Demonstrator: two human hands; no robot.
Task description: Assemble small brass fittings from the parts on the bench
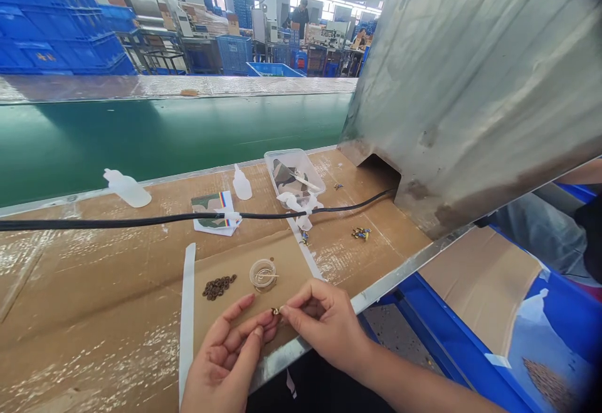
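Between the fingertips of my two hands is a tiny brass-coloured part (pixel 275 311), too small to name more exactly. My left hand (pixel 230 350) pinches it from the left, with the index finger raised. From the other side my right hand (pixel 324 319) grips it between thumb and index finger. Just beyond my hands, on a taped-down brown sheet (pixel 207 325), lies a pile of dark brown rings (pixel 218 287). Beside the pile stands a small round clear cup (pixel 262 275) with a thin pale stick across it. Several small brass-and-blue parts (pixel 361 234) lie farther right.
A black cable (pixel 141 219) crosses the bench, tied with white plastic. Behind it are two white bottles (pixel 126 188), a camouflage-patterned packet (pixel 211 212) and a clear tub (pixel 295 178). A large metal housing (pixel 470 87) rises at right. A green conveyor belt (pixel 211 125) runs behind.
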